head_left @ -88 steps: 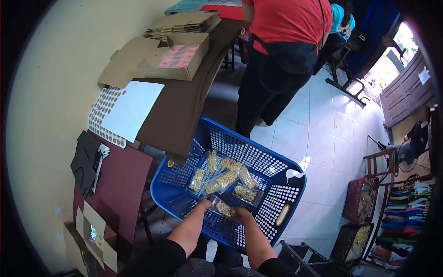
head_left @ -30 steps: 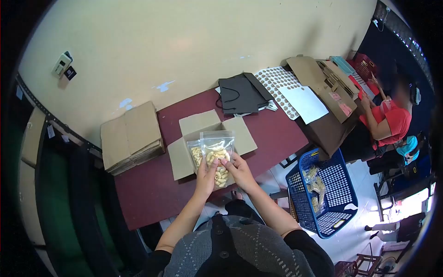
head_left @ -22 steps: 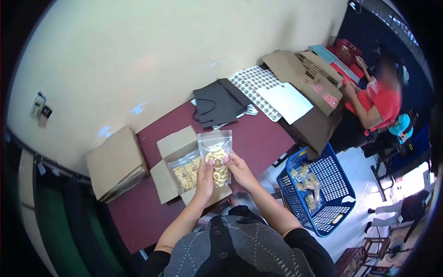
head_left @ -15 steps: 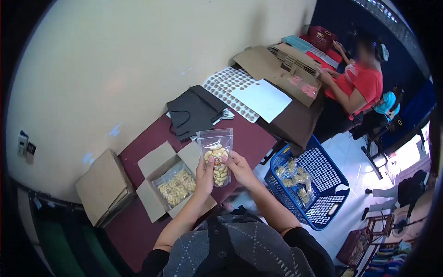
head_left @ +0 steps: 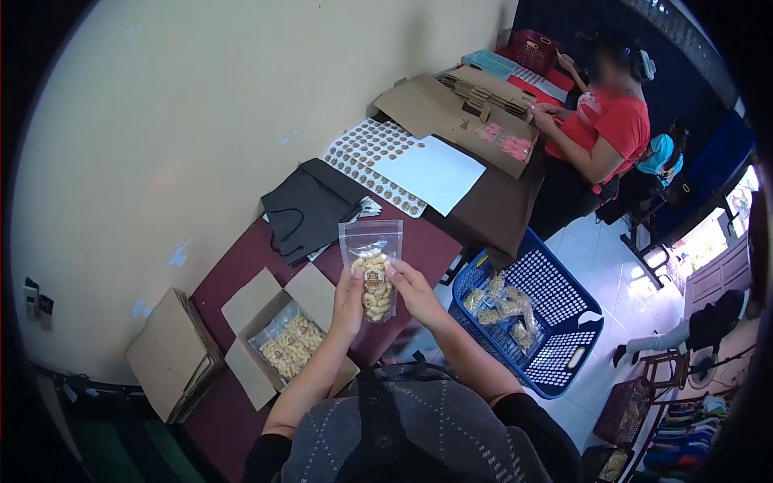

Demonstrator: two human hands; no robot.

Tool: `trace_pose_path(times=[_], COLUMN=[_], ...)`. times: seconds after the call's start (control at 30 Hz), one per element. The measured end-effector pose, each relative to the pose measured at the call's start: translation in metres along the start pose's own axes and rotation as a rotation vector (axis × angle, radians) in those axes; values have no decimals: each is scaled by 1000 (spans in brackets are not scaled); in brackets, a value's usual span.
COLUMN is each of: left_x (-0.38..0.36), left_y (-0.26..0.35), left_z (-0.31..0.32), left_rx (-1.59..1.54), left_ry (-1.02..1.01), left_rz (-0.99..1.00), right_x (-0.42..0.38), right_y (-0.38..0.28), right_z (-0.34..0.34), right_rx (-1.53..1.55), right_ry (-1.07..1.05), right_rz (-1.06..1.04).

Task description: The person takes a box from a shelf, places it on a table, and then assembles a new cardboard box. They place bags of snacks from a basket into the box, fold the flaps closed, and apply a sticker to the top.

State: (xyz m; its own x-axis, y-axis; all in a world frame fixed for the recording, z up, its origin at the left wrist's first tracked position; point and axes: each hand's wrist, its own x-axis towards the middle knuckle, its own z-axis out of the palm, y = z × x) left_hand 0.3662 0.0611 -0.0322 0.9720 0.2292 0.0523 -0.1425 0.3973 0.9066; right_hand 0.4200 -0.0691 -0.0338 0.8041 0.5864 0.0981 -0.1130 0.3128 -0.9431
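Note:
A clear zip pouch [head_left: 373, 307] of pale, curved snack pieces stands upright between my two hands, with a round brown-and-white label on its front. My left hand [head_left: 349, 303] grips its left edge, thumb on the front. On the opposite edge, my right hand [head_left: 415, 295] holds it the same way. The fingers behind the pouch are hidden. Below and to the left, an open cardboard box [head_left: 251, 329] contains several similar filled pouches [head_left: 288, 341], close to my left forearm.
Black bags [head_left: 310, 208] and a label sheet [head_left: 370, 153] lie on the tables behind. Flattened cartons [head_left: 173, 354] lean at left. A blue basket [head_left: 555, 282] with several filled pouches stands on the floor at right. Beyond it, a person in a red shirt [head_left: 609, 133] handles something at a carton.
My thumbs have moved outward from the label, which now shows fully. The pouch stays in both hands. My view has shifted, so the tables and basket appear farther left.

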Motion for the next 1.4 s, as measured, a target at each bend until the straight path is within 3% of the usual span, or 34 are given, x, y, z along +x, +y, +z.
trace_pose_path(times=[0.2,0.33,0.5,0.57,0.6,0.7,1.03,1.13,1.3,1.37,1.4], left_x=[3,-3,-13,-13,-14,-18,-1,-5,-6,-4,-6], left_y=[-5,-6,5,13,14,6,3,5,-2,-7,-1], left_z=[-4,-14,-13,-14,-16,-21,-28,-27,-39,-48,-41], left_rx=[95,126,8,301,265,318,218,308,338,521,341], left_ry=[-7,98,157,95,70,85,164,81,129,80,204], left_rz=[37,51,69,62,21,68,78,60,-9,247,265], right_x=[15,24,27,33,35,43,73,80,82,79,75], right_y=[-1,-2,-12,-10,-8,1,8,14,11,14,16], right_z=[-7,1,16,16,18,18,7,4,1,1,4], right_rx=[-97,-47,-138,-228,-99,-115,-127,-121,-96,-168,-289], right_ry=[-46,-76,-181,-124,-112,-119,-363,-246,-128,-166,-182], right_rz=[-8,63,50,3,60,77,52,123,-29,16,-33])
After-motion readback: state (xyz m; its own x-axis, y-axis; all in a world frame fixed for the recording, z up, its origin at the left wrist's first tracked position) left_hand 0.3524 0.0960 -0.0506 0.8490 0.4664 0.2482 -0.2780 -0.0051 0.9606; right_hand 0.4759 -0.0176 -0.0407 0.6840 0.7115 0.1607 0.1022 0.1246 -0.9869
